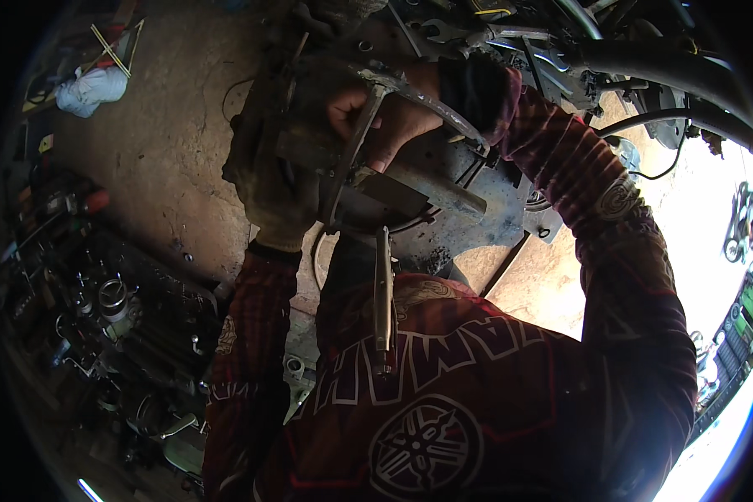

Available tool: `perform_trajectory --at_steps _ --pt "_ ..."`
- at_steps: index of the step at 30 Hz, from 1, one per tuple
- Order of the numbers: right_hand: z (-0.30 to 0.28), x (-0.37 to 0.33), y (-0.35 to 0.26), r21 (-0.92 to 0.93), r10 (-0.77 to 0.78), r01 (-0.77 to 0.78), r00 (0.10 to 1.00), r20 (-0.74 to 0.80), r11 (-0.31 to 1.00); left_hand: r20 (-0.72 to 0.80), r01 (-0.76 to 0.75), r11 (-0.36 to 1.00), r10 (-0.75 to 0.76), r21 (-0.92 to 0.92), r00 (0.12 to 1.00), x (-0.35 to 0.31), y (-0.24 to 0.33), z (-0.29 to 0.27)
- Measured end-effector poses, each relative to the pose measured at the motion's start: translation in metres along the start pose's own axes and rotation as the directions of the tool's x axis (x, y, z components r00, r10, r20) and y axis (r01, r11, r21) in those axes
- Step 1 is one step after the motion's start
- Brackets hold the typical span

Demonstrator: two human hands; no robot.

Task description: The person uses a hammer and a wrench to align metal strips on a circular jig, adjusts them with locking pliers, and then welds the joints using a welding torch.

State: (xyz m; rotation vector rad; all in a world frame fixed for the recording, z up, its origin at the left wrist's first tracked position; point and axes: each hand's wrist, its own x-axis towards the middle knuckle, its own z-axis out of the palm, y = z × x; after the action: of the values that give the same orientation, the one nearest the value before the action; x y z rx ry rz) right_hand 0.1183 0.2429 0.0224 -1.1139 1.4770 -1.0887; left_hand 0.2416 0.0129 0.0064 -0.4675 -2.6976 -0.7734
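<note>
My bare right hand reaches in behind a curved metal bar frame. Its fingers are curled, and the thumb points down against a flat metal plate; what they grip is hidden by the bar. My left hand, in a worn work glove, is at the left side of the frame, its fingers lost in shadow. A short metal tube or rounded bar sticks out to the right beside the plate. Nearer to me, a long metal tool resembling locking pliers points toward my shirt.
Under the frame is a dark metal work surface. Wrenches and thick tubes crowd the far right. Machine parts are heaped at left. A white bundle lies on the dirty floor at far left.
</note>
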Motion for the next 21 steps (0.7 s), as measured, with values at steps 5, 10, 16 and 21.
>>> perform_trajectory --at_steps 5,10,16,21 --pt "0.004 0.004 0.002 -0.039 -0.080 0.079 0.997 -0.022 0.996 -0.177 -0.057 0.998 0.061 0.029 0.982 -0.004 0.000 0.009" --pt "0.006 0.002 -0.001 -0.062 -0.084 0.082 0.996 -0.018 0.995 -0.166 -0.058 0.998 0.058 0.005 0.984 -0.003 -0.003 0.009" --pt "0.006 0.008 0.003 -0.072 -0.098 0.096 0.995 -0.029 0.993 -0.049 -0.009 1.000 0.009 0.006 0.999 -0.006 -0.001 0.001" --pt "0.000 0.014 0.001 -0.128 -0.066 0.063 0.998 -0.021 0.990 -0.098 -0.009 1.000 0.010 0.011 0.995 -0.006 0.000 0.005"
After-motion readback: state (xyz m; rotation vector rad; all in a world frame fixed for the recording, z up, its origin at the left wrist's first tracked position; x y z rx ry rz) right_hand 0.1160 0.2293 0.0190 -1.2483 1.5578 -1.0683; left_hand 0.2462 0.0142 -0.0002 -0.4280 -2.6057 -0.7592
